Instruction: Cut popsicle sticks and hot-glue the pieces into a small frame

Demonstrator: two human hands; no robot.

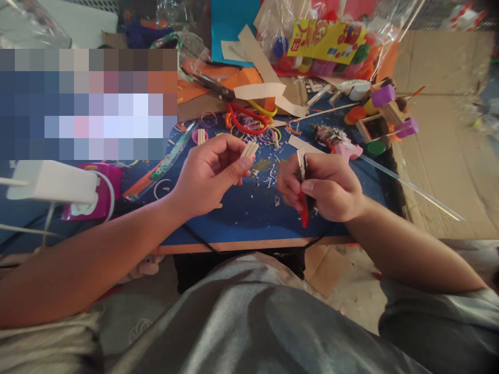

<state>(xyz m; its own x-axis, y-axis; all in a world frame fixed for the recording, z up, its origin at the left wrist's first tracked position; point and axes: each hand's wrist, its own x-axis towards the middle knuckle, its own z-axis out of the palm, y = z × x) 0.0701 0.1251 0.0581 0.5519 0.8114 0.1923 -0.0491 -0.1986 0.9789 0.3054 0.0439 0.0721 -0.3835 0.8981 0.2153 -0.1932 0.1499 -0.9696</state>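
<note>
– Shirt's [249, 311] filling the foreground. Left hand's [214, 174] pinching sticks [249, 150] over the table [241, 223], right hand's [327, 182] curling tight round a cutter [303, 165].
– Careful, if those sticks are twisting, imo the cutter's slipping toward fingers.

The sticks [249, 149] looked like matt wood. The tabletop [241, 215] was smooth and faintly glossy. At one o'clock the bag [327, 44] was crinkled, shiny plastic; at three, the cardboard [444, 140] was matt; at nine, the plug [62, 182] was smooth plastic; at six, the shirt [249, 311] was creased cloth.
</note>
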